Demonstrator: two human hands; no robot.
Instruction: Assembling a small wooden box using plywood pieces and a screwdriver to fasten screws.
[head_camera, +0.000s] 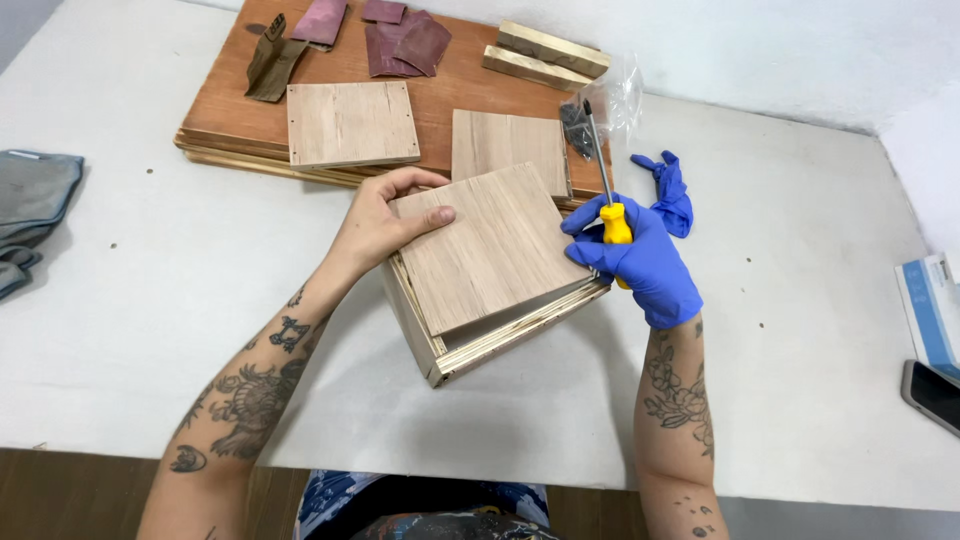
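A small wooden box (490, 270) of light plywood lies tilted on the white table, its flat panel facing up. My bare left hand (385, 222) grips its far left corner, thumb on top of the panel. My right hand (640, 255), in a blue glove, rests at the box's right edge and holds a screwdriver (605, 180) with a yellow handle, its metal shaft pointing up and away.
A brown wooden board (450, 85) at the back carries two square plywood panels (350, 122), sandpaper pieces (405, 40), two wood strips (545, 55) and a clear bag of screws (590, 115). A spare blue glove (672, 195) lies beside it. Grey cloth (30, 210) far left; phone (932, 392) and box (930, 305) far right.
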